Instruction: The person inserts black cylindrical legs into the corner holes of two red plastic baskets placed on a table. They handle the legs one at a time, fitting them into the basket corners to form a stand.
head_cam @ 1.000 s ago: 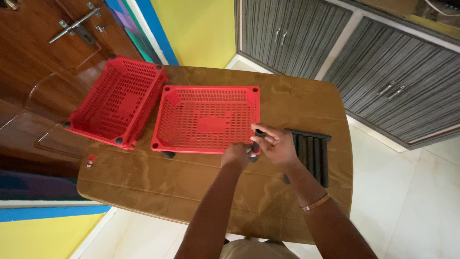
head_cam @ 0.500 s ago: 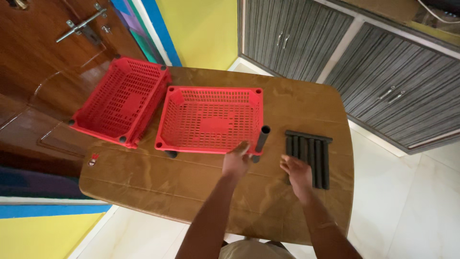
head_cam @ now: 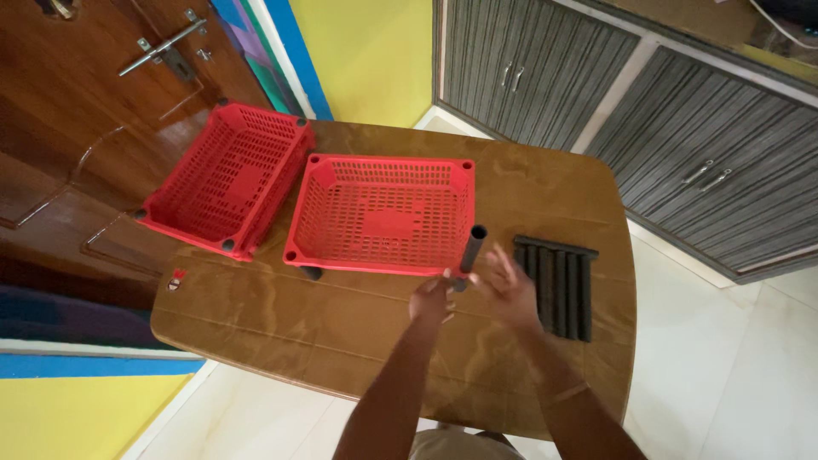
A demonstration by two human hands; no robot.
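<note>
From the head camera I look down on a brown wooden table (head_cam: pixel 341 341) with my two bare arms reaching in from the bottom edge. My left hand (head_cam: pixel 430 300) is curled at the foot of a dark grey tube (head_cam: pixel 470 255) that stands nearly upright at the near right corner of a red perforated basket (head_cam: pixel 383 213) — the fingers look closed around the tube's lower end, though the grip itself is partly hidden behind the knuckles. My right hand (head_cam: pixel 509 290) sits just beside the tube on its right, fingers spread and loose, holding nothing; I cannot tell whether a fingertip brushes the tube. The basket lies flat on the table with its open side up, and a short dark leg (head_cam: pixel 312 273) shows under its near left corner. To its left a second red basket (head_cam: pixel 226 179) of the same kind is tipped up on edge, leaning toward the first and hanging partly over the table's side. To the right of my right hand a row of dark grey tubes (head_cam: pixel 558 288) lies side by side on the table, close together. A small red-and-white item (head_cam: pixel 176 279) rests near the table's left edge — too small to make out. Grey striped cabinet doors (head_cam: pixel 682 128) run along the far right, and a wooden door (head_cam: pixel 111 85) stands at far left.
</note>
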